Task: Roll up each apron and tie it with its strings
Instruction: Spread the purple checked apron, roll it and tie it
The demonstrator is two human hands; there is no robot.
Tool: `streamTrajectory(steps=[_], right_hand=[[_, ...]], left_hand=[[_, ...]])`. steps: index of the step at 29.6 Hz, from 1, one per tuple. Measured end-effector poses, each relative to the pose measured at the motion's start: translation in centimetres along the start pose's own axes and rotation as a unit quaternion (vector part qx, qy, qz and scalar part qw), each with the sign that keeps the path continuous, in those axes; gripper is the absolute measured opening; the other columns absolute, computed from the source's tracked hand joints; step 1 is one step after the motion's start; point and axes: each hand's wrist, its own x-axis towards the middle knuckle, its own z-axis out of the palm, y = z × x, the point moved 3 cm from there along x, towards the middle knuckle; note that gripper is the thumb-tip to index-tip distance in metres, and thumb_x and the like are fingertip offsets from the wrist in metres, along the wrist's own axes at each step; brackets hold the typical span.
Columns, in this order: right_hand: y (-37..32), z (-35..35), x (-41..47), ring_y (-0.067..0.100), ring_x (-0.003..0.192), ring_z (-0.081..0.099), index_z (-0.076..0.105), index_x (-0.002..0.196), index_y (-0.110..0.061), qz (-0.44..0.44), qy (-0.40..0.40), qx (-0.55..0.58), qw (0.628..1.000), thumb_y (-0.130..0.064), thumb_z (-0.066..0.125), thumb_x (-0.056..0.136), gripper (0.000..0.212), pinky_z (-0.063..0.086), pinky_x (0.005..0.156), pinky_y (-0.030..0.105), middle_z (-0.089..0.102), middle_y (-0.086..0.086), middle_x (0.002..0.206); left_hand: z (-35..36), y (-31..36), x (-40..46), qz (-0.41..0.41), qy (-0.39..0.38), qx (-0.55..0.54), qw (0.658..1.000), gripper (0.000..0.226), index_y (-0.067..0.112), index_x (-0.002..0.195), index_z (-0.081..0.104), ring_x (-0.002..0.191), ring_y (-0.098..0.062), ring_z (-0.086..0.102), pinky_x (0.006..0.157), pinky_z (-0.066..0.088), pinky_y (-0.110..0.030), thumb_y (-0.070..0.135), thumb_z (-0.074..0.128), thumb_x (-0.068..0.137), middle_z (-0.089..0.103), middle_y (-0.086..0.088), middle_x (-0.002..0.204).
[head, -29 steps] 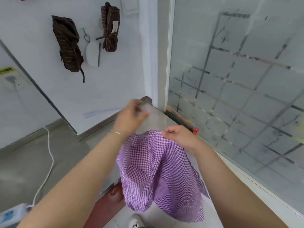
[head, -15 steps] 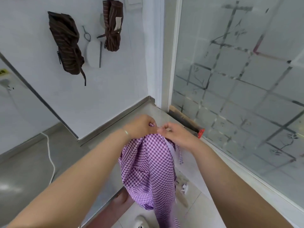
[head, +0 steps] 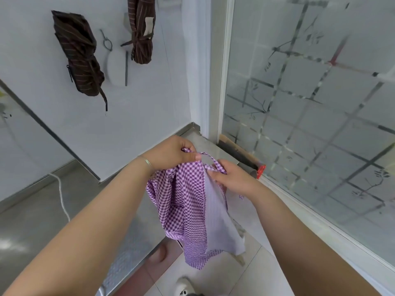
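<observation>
we hold a purple gingham apron [head: 183,201] in the air above the steel counter [head: 136,238], its pale lining turned outward on the right and its hem hanging down toward the tiled floor. our left hand [head: 171,153] is curled tight around the bunched top edge, thumb pressed over the fabric. our right hand [head: 232,178] pinches the apron's top corner just beside it, fingers bent, with a thin apron string [head: 210,158] running in a short loop between the two hands. on the white wall behind, two brown striped aprons hang rolled and tied: the larger bundle [head: 78,54] to the left, the smaller one [head: 142,30] higher up, carrying a pale sewn label [head: 149,24] whose writing, if any, we cannot read at this distance. a thin bracelet [head: 147,162] circles our left wrist.
</observation>
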Motion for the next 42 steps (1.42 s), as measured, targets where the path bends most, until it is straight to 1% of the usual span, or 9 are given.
streamTrajectory(steps=[5,12,17,20,24,28,32,35,42], right_hand=[[-0.8,0.8,-1.2,0.008,0.082,0.059,0.052,0.1,-0.023,-0.034,0.09,0.118,0.988,-0.05,0.064,0.085,0.033,0.047,0.066,0.02,0.06,-0.008,0.091],[-0.5,1.4,-2.4,0.007,0.072,0.054,0.049,0.098,-0.02,-0.057,0.16,0.08,0.982,-0.029,0.052,0.095,0.009,0.041,0.063,0.023,0.056,-0.008,0.081],[0.3,0.8,-3.3,0.009,0.07,0.054,0.05,0.098,-0.017,-0.044,0.204,0.091,0.974,-0.038,0.055,0.094,0.021,0.043,0.062,0.024,0.056,-0.005,0.078],[1.1,0.9,-3.8,0.01,0.07,0.055,0.056,0.092,-0.019,-0.036,0.196,0.085,0.976,-0.043,0.054,0.094,0.024,0.047,0.067,0.027,0.057,-0.007,0.075],[1.9,1.1,-4.2,0.007,0.081,0.058,0.054,0.108,-0.022,-0.01,0.126,0.023,0.992,-0.046,0.057,0.089,0.031,0.051,0.072,0.026,0.06,-0.01,0.089],[1.7,0.9,-5.9,0.008,0.091,0.061,0.058,0.106,-0.02,-0.053,0.097,0.168,0.98,-0.042,0.062,0.089,0.028,0.051,0.082,0.026,0.064,-0.008,0.098],[1.2,-0.1,-6.9,0.014,0.073,0.055,0.06,0.088,-0.005,-0.081,0.175,0.162,0.968,-0.027,0.056,0.094,0.023,0.045,0.067,0.028,0.06,0.01,0.082],[0.9,-0.9,-7.3,0.015,0.062,0.046,0.054,0.07,-0.007,-0.064,0.194,0.109,0.973,-0.02,0.053,0.094,0.027,0.036,0.058,0.029,0.05,0.009,0.066],[4.5,-2.5,-7.1,0.019,0.066,0.043,0.05,0.077,-0.011,0.036,0.024,0.019,0.999,-0.033,0.045,0.095,0.028,0.03,0.06,0.029,0.044,0.006,0.071]], left_hand=[[0.3,1.6,-0.3,-0.008,0.021,0.017,1.0,0.022,0.017,0.086,0.074,0.069,-0.002,0.057,0.066,0.04,-0.013,0.039,0.068,0.085,0.067,0.009,0.076],[1.2,4.0,-0.9,-0.01,0.032,0.025,0.999,0.02,0.024,0.081,0.073,0.084,-0.013,0.064,0.079,0.052,-0.025,0.042,0.067,0.085,0.071,0.004,0.085],[1.8,5.3,-1.3,-0.007,0.047,0.023,0.999,0.015,0.031,0.073,0.068,0.078,-0.007,0.06,0.072,0.045,-0.019,0.041,0.068,0.085,0.067,0.01,0.079],[2.5,6.1,-1.6,-0.003,0.047,0.022,0.999,0.015,0.028,0.075,0.07,0.076,-0.004,0.059,0.071,0.044,-0.018,0.04,0.068,0.085,0.066,0.012,0.078],[3.3,6.7,-1.9,0.004,0.048,0.021,0.999,0.017,0.023,0.078,0.071,0.072,-0.003,0.057,0.069,0.042,-0.017,0.039,0.069,0.084,0.064,0.012,0.076],[3.9,7.6,-2.4,0.011,0.045,0.026,0.999,0.015,0.031,0.073,0.07,0.069,-0.001,0.056,0.067,0.042,-0.016,0.042,0.069,0.083,0.063,0.015,0.072],[4.6,8.8,-2.9,0.022,0.029,0.037,0.999,0.014,0.035,0.071,0.069,0.07,0.0,0.059,0.069,0.047,-0.015,0.042,0.068,0.084,0.066,0.017,0.072],[5.4,9.6,-3.2,0.028,0.003,0.054,0.998,0.014,0.031,0.077,0.071,0.066,0.007,0.058,0.064,0.043,-0.007,0.043,0.068,0.084,0.067,0.018,0.073],[4.6,9.7,-3.7,0.032,0.036,0.096,0.994,0.019,0.022,0.087,0.073,0.084,-0.007,0.062,0.077,0.047,-0.019,0.04,0.069,0.083,0.069,0.006,0.09]])
